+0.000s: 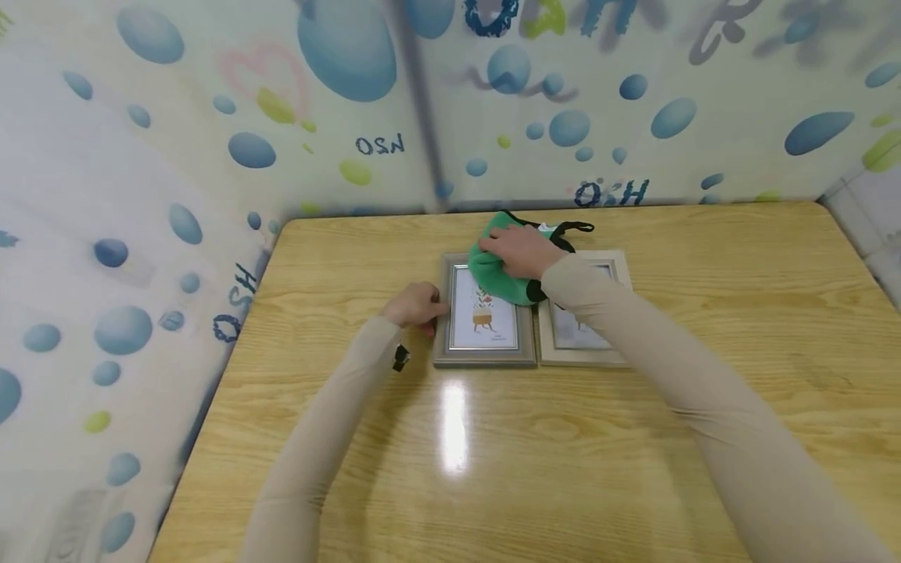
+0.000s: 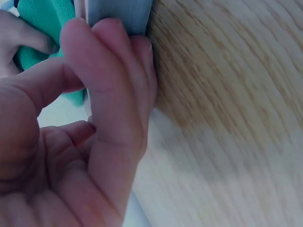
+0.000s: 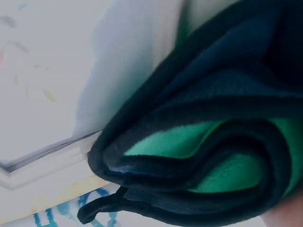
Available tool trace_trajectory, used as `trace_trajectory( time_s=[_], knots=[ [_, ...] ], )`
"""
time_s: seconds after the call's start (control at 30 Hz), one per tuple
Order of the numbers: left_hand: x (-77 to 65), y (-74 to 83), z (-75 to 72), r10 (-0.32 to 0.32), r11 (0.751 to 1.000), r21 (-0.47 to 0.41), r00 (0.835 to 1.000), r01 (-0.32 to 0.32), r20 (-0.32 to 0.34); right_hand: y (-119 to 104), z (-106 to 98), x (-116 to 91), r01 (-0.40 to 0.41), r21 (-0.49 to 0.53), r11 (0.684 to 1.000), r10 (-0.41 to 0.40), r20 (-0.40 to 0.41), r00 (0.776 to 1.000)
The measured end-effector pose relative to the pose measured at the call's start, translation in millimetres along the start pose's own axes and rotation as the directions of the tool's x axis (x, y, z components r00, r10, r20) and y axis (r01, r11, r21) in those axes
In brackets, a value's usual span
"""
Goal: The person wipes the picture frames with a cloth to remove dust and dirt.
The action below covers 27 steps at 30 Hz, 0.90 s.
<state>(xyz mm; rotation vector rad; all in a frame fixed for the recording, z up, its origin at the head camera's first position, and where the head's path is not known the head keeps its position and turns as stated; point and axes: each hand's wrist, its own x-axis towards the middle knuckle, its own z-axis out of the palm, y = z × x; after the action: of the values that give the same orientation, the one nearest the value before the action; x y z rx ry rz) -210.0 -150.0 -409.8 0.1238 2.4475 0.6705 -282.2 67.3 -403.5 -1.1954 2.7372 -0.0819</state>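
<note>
A grey picture frame (image 1: 486,358) lies on the table with a plant print behind its pane. My left hand (image 1: 415,305) grips its left edge, and in the left wrist view the fingers (image 2: 116,94) rest along the frame's side. My right hand (image 1: 524,250) holds a bunched green cloth (image 1: 489,270) with black edging against the upper right part of that frame. Folded layers of the cloth (image 3: 232,172) fill much of the right wrist view. Close on the right lies a cream picture frame (image 1: 584,357), partly hidden by my right sleeve and the cloth.
The wooden table (image 1: 549,453) extends around both frames. A patterned wall covering (image 1: 457,102) with blue and green drops stands behind the table and along its left side. A dark band (image 1: 401,357) is on the left wrist.
</note>
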Motion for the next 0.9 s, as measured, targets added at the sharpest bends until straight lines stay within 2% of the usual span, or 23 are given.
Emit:
trace_trajectory(
  time_s=[0.13,0.27,0.57,0.9],
  knots=[
    [1.0,-1.2,-1.4,-0.004,1.0,-0.01,1.0,0.004,0.008,5,-3,-10,0.0,0.005,1.0,0.0,-0.007,1.0],
    [2.6,-1.6,-0.4,-0.002,1.0,0.0,1.0,0.002,0.016,5,-7,-15,0.023,-0.035,0.999,-0.023,-0.005,1.0],
    [1.3,-2.7,0.9,0.002,1.0,0.015,1.0,-0.002,-0.003,1,-22,-20,0.09,-0.038,0.995,-0.094,-0.111,0.989],
    [1.3,-0.9,0.3,0.004,0.999,0.04,1.0,-0.004,-0.004,-6,-6,-20,0.134,-0.064,0.989,-0.135,-0.011,0.991]
  ],
)
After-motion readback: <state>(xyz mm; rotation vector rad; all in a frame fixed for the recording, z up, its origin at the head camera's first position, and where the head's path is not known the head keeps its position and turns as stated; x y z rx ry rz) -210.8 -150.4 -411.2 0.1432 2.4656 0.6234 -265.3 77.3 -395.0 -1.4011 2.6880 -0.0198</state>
